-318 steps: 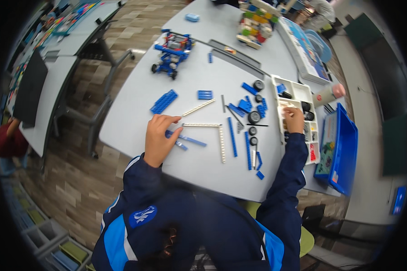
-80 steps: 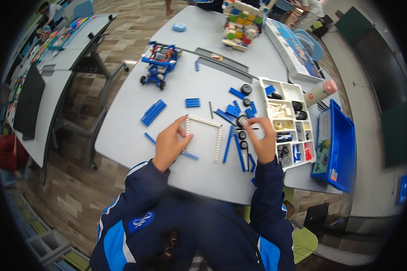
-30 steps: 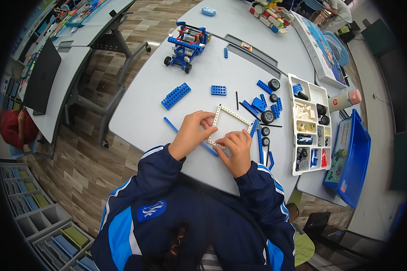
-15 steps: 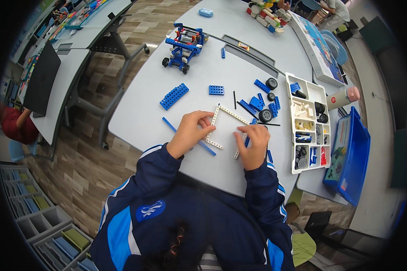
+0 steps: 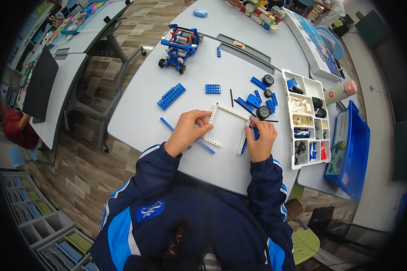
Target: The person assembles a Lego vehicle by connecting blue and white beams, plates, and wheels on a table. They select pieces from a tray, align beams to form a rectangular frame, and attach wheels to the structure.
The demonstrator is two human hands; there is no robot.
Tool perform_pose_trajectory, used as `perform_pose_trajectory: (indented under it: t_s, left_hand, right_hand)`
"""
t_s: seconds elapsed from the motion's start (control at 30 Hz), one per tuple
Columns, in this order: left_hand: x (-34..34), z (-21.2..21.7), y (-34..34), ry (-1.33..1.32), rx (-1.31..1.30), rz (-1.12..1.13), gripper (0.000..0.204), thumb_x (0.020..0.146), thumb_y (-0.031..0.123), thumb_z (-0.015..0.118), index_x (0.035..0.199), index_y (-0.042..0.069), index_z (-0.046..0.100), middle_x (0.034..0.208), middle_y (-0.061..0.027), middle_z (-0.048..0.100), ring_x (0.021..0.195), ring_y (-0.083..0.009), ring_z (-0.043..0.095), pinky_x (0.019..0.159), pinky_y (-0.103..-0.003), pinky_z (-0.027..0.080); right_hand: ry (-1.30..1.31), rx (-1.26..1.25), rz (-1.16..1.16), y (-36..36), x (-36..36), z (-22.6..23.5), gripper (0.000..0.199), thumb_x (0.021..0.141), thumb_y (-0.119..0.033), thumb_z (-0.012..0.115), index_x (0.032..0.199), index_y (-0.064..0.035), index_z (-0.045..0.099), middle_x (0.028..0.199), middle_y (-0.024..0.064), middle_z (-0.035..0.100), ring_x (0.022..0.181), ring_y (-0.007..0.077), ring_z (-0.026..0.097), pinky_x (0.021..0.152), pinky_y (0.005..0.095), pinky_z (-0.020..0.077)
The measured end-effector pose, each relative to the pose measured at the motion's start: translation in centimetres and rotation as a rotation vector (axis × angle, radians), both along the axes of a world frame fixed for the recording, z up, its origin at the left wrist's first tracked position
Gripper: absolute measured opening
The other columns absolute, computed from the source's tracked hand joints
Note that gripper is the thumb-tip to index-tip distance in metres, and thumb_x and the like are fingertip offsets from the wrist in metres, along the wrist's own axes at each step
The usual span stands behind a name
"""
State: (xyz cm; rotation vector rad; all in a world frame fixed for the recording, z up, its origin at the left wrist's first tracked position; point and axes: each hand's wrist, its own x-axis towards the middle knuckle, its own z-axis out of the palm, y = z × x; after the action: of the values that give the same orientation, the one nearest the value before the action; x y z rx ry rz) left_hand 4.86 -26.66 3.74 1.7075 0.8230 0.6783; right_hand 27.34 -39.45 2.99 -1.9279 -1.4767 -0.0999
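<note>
A white beam frame (image 5: 231, 110) of studded bars with holes lies on the table before me. My left hand (image 5: 186, 131) pinches its left side between thumb and fingers. My right hand (image 5: 262, 139) grips a white beam (image 5: 241, 147) at the frame's right, its upper end at the far right corner; whether they are joined I cannot tell. A blue beam runs along this white beam, partly hidden by my fingers. Another long blue beam (image 5: 206, 147) lies slanting on the table, passing beneath my left hand.
Loose blue bricks (image 5: 253, 100), black wheels (image 5: 262, 112) and thin black axles lie beyond my right hand. A white sorting tray (image 5: 306, 92) stands right, with a blue bin (image 5: 352, 153) beside it. A wheeled blue model (image 5: 181, 49) stands far left.
My right hand has moved slightly right and away from me, bringing its white beam up against the frame's far right corner. My left hand keeps its pinch on the frame.
</note>
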Motion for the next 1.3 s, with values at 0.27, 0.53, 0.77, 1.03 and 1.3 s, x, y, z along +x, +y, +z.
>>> perform_pose_trajectory:
  t_s: [0.27,0.53,0.77,1.03,1.3]
  left_hand:
    - [0.2,0.0,0.0,-0.007,-0.054,-0.008,0.041,0.085,0.0,0.078,0.123,-0.009,0.068,0.082,-0.0077,0.07,0.06,-0.0101,0.062,0.058,-0.024,0.052]
    - [0.3,-0.3,0.0,-0.014,-0.013,0.038,0.039,0.084,0.001,0.076,0.121,-0.008,0.069,0.082,-0.0076,0.07,0.064,-0.0109,0.063,0.062,-0.026,0.052]
    - [0.9,-0.5,0.0,-0.024,0.033,0.148,0.036,0.081,0.002,0.075,0.115,-0.008,0.071,0.081,-0.0072,0.07,0.067,-0.0115,0.063,0.066,-0.026,0.052]
    - [0.8,0.1,-0.3,-0.02,0.035,0.115,0.035,0.083,0.004,0.075,0.117,-0.005,0.072,0.08,-0.0063,0.069,0.068,-0.0103,0.063,0.064,-0.025,0.052]
    - [0.4,0.3,0.1,-0.141,-0.224,0.011,0.036,0.089,0.01,0.078,0.122,-0.005,0.07,0.081,-0.004,0.071,0.061,-0.008,0.064,0.06,-0.023,0.051]
  right_hand:
    - [-0.027,0.024,-0.011,0.1,0.3,0.0,0.032,0.083,-0.011,0.079,0.114,-0.0111,0.074,0.09,0.0011,0.068,0.097,0.0243,0.061,0.094,0.0412,0.041]
    - [0.086,0.045,-0.03,-2.5,1.5,1.9,0.023,0.083,-0.007,0.077,0.106,-0.0067,0.075,0.096,0.0082,0.07,0.094,0.0282,0.061,0.086,0.0408,0.047]
    - [-0.011,-0.126,-0.125,-5.9,-0.4,1.1,0.027,0.083,-0.009,0.075,0.109,-0.0112,0.073,0.101,0.0069,0.066,0.102,0.0302,0.059,0.088,0.0431,0.0447]
    - [0.072,-0.135,-0.31,-5.8,-2.1,1.5,0.026,0.086,-0.004,0.073,0.111,-0.0047,0.072,0.091,0.0075,0.067,0.089,0.0257,0.062,0.084,0.0399,0.0465]
    - [0.317,-0.062,0.097,-5.0,-3.9,3.3,0.023,0.088,0.001,0.071,0.111,-0.0029,0.074,0.094,0.0118,0.068,0.087,0.025,0.066,0.079,0.0355,0.0495]
